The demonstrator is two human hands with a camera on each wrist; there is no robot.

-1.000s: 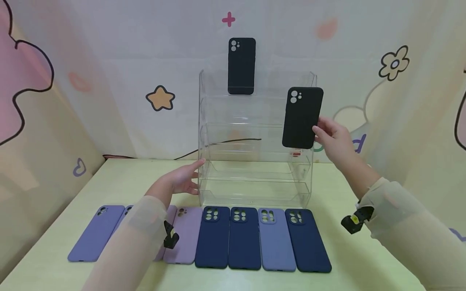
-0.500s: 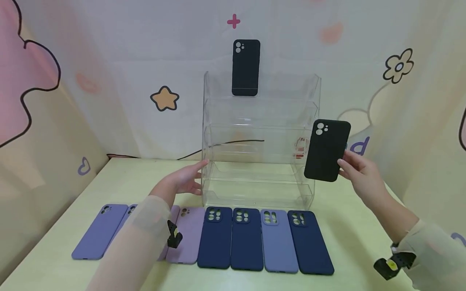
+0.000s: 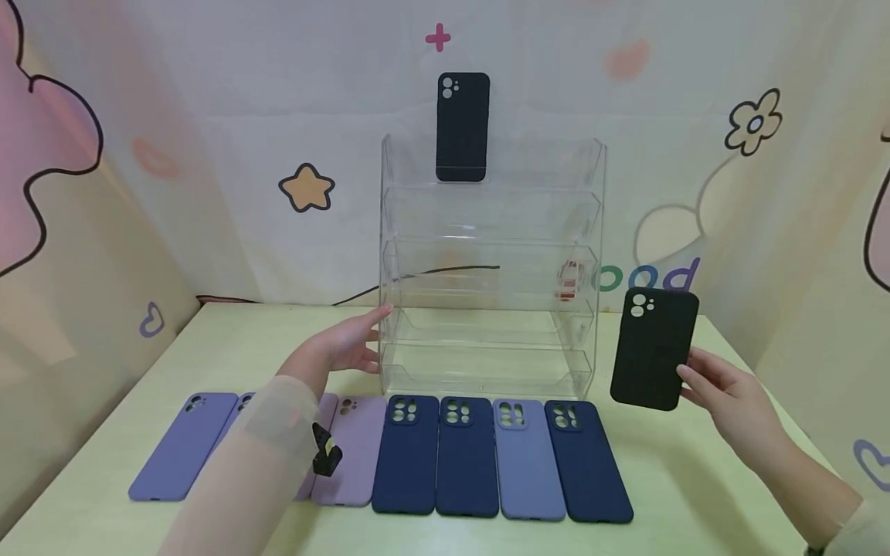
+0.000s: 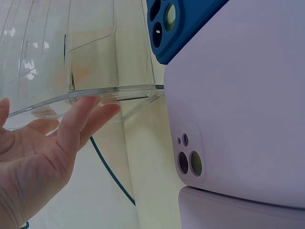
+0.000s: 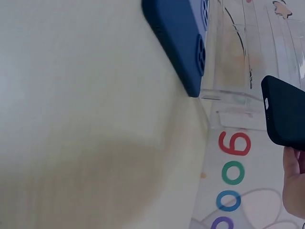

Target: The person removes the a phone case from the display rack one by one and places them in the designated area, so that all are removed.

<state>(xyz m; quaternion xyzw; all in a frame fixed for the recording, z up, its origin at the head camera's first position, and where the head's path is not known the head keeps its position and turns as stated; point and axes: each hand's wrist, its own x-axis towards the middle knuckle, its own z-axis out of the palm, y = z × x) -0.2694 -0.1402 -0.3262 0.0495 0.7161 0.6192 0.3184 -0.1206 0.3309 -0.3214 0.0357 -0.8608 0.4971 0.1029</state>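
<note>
My right hand (image 3: 737,394) pinches a black phone case (image 3: 653,347) by its right edge, to the right of a clear acrylic tiered display rack (image 3: 487,367). The case is upright and tilted slightly, its camera cutouts at the upper left; in the right wrist view its lower end (image 5: 288,114) shows. My left hand (image 3: 348,340) touches the rack's left side from outside, fingers fairly straight, as the left wrist view shows with the hand (image 4: 47,148) against the clear side panel. Another black phone case (image 3: 462,127) stands on the top tier, left of the middle.
In front of the rack lies a row of phone cases: a lilac case (image 3: 354,455), navy cases (image 3: 403,463), a periwinkle case (image 3: 531,463) and a purple-blue case (image 3: 184,448) at far left. My left forearm hides part of the row. A patterned curtain (image 3: 243,232) hangs behind.
My right hand has carried the black phone case down and to the right, from in front of the rack's right side to beside it. The left hand stays at the rack.
</note>
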